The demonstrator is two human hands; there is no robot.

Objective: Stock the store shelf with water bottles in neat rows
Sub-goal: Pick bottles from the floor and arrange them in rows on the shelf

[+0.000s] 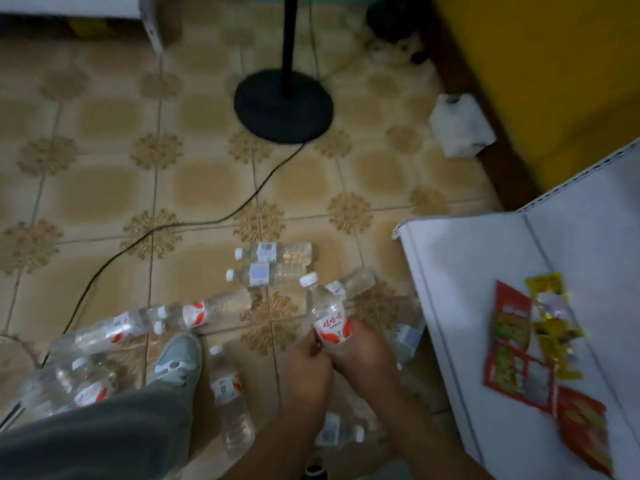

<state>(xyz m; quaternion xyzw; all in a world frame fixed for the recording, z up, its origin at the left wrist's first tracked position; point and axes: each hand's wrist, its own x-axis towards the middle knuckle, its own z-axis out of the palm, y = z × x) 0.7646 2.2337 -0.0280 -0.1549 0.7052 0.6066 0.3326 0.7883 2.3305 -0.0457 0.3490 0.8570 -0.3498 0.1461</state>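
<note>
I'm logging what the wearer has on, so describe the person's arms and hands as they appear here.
Both forearms are bare, with no sleeves in view. The left hand and right hand wear no gloves; no rings, watch or wristbands are visible, though the picture is dim and blurred. Elsewhere the person wears grey trousers and a grey lace-up sneaker.

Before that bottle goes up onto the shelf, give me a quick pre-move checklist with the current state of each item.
1. Grip on the held bottle: left hand and right hand both wrap its lower part. Ok.
2. Cap on: white cap in place. Ok.
3. Landing spot: the shelf is bare at the near left. Ok.
4. Shelf ready for neat rows: snack packets lie loose on it. Not ok.
5. Footing: loose bottles and a cable on the floor. Not ok.
6. Bottle undamaged: cannot tell.
</note>
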